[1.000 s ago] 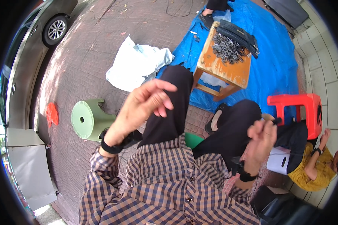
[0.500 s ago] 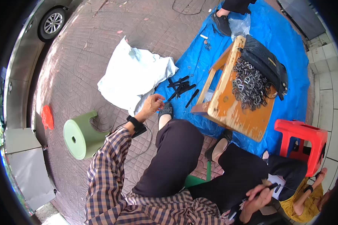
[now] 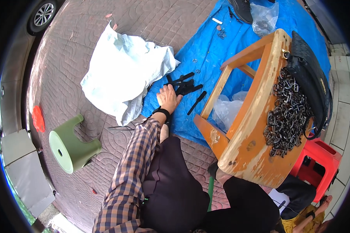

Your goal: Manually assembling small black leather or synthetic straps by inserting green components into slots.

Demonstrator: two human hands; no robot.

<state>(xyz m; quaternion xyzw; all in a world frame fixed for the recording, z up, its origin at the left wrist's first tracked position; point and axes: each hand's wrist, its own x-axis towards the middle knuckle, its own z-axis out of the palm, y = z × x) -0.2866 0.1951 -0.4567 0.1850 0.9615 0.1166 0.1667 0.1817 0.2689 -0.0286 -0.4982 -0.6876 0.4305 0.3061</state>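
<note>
My left hand [image 3: 168,98], in a checked sleeve with a black band at the wrist, reaches down to a small pile of narrow black strips [image 3: 186,87] on the blue tarp [image 3: 190,128]. Its fingers lie stretched out against the near left side of the pile, with nothing seen held in them. One more black strip [image 3: 196,103] lies apart, just to the right. A white sheet or sack [image 3: 120,73] lies crumpled on the left, partly over the tarp's edge. My right hand is out of the picture.
A worn wooden stool [image 3: 243,163] bears a heap of metal buckles [image 3: 287,116] and a black bag [image 3: 309,73]. Clear plastic bags [image 3: 227,110] lie under it. A green stool [image 3: 72,145] lies tipped at left. A red stool [image 3: 319,167] and a person in yellow [image 3: 303,223] are at right.
My left hand has moved forward and down to the black strips, its fingers now spread over them. My right hand has left the view. The view has shifted, and the wooden stool appears larger.
</note>
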